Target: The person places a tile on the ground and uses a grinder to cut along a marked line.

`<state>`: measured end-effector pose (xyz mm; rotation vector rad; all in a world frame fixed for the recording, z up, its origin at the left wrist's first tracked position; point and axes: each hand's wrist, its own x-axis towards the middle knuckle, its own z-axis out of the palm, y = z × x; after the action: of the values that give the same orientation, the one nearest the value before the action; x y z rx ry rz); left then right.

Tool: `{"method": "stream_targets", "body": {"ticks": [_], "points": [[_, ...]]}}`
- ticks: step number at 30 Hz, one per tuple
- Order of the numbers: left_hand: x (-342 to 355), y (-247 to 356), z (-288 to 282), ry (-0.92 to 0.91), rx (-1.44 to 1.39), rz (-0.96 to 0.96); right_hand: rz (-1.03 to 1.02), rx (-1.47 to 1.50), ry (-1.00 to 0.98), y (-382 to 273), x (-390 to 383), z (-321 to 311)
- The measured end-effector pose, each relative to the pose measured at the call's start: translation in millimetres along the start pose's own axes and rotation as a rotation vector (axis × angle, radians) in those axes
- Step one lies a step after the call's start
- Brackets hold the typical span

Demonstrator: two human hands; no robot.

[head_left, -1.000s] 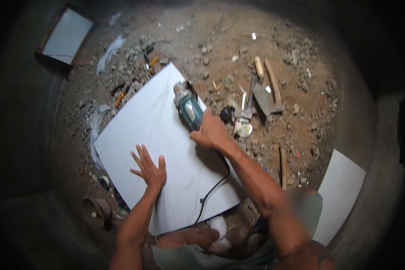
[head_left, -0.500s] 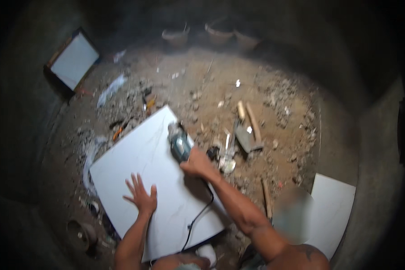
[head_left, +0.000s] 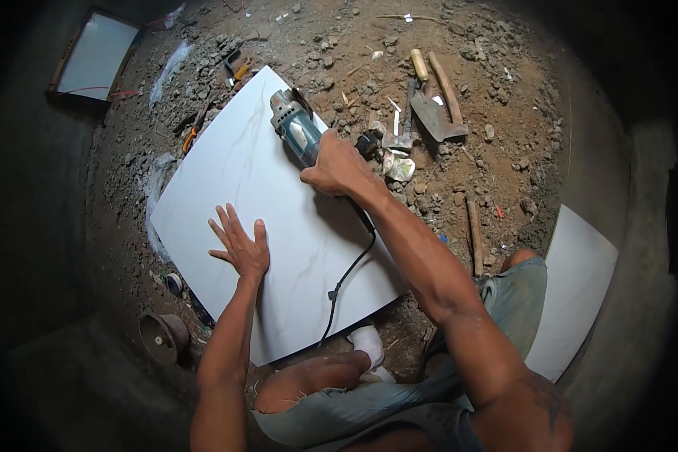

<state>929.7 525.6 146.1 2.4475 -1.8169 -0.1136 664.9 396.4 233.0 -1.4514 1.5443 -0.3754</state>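
Note:
A large white tile point(head_left: 226, 177) with faint grey veins lies in front of me, its far corner pointing away. My right hand point(head_left: 335, 166) is wrapped round the body of a teal angle grinder point(head_left: 296, 129). The grinder's head and disc are at the tile's far right edge; whether the disc touches it I cannot tell. A black power cord point(head_left: 341, 282) runs back from the grinder across the tile. Flat on the tile, with fingers spread, rests my left hand point(head_left: 241, 245), holding nothing.
Right of the tile lie a trowel point(head_left: 431, 114), a wooden-handled hammer point(head_left: 448, 94) and a wooden handle point(head_left: 474, 235). Orange-handled pliers point(head_left: 190, 139) are at its left. Another white tile point(head_left: 572, 279) leans at right; a framed white panel point(head_left: 98, 56) stands far left. Rubble covers the dirt floor.
The view has tipped downward, so the tile and tools sit higher in the picture and my legs show. My right hand still grips the grinder; my left still lies flat on the tile.

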Motion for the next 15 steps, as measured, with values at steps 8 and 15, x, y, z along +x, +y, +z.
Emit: {"method": "stream_targets", "body": {"ticks": [8, 15], "points": [[1, -1, -4, -0.001, -0.019, 0.0, -0.033, 0.017, 0.039, 4, 1, 5], [2, 0, -3, 0.014, 0.0, 0.001, -0.051, 0.016, 0.043, 6, 3, 4]]}}
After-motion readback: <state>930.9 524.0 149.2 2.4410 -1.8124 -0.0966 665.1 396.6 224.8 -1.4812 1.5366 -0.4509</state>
